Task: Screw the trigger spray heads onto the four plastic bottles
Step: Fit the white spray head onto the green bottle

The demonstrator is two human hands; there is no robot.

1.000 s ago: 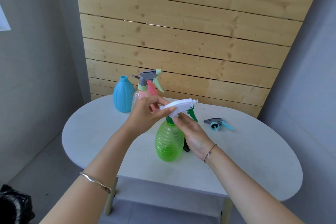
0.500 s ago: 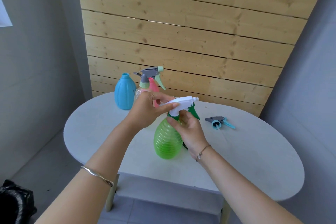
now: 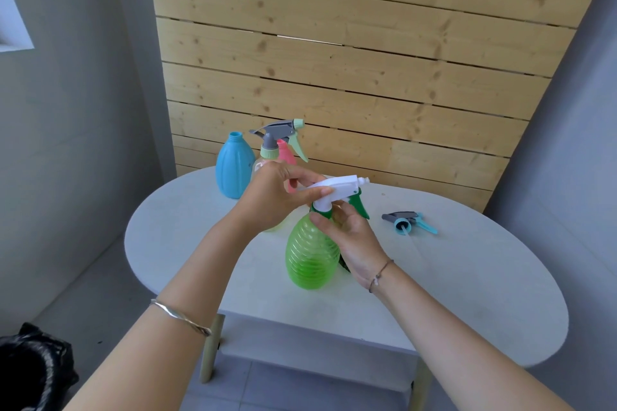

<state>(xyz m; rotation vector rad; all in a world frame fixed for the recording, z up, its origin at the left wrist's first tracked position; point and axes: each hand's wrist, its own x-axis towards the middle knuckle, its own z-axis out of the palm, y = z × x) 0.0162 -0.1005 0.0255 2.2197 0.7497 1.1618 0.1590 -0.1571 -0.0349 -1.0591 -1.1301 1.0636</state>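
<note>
The white head (image 3: 337,187) sat on the neck of the green bottle (image 3: 310,257), which stood upright on the table (image 3: 467,280). The left hand (image 3: 272,198) gripped the head's back end, thumb and fingers curled round it, with the nozzle pointing away from them to the right. Just below those fingers, the right hand (image 3: 355,237) pinched the dark green collar (image 3: 321,209) at the neck, thumb in front. The trigger (image 3: 361,207) hung just beyond its fingertips.

Behind the left hand's fingers stood a pale bottle (image 3: 257,164) with a grey head (image 3: 278,132) fitted. A pink item (image 3: 286,153), mostly hidden, was beside it, and a blue bottle (image 3: 233,165) with a bare neck stood further left. Well to the right of the right hand's fingers, a loose head (image 3: 405,220) in grey and blue lay on the table.
</note>
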